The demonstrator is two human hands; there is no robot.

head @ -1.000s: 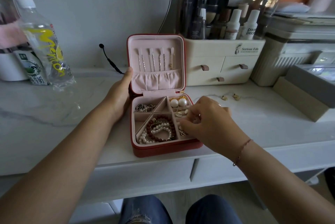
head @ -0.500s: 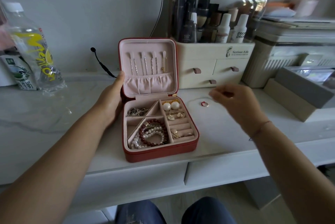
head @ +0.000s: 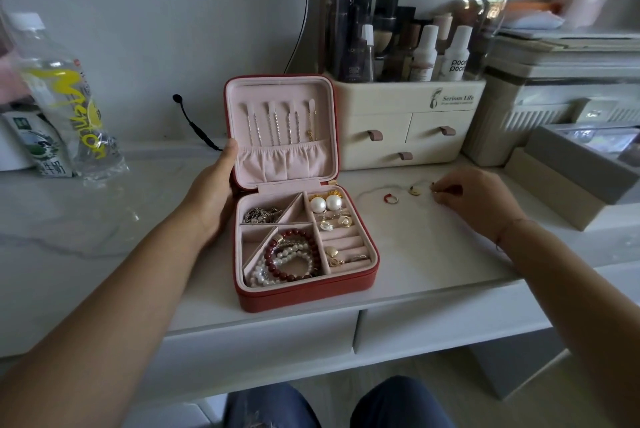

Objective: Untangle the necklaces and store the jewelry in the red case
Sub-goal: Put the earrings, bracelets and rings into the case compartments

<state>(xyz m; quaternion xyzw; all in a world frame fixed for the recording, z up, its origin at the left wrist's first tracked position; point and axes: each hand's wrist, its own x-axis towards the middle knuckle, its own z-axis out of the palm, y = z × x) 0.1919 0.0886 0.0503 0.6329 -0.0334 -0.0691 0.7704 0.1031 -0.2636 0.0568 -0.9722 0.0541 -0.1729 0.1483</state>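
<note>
Here, left hand [head: 211, 192] round red case [head: 306, 296], right hand [head: 475, 203] tight on indistinct trinket [head: 433, 189].

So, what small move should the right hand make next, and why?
Probably lift the small piece that the right hand pinches and carry it to the open red case, which the left hand holds; a red ring and a gold piece lie loose on the tabletop.

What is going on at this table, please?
A person is putting jewelry away. The left hand holds the open red case by its left side. The right hand pinches a small gold piece on the table, right of the case, near a red ring. Bracelets and pearl earrings already lie in the case.
</note>
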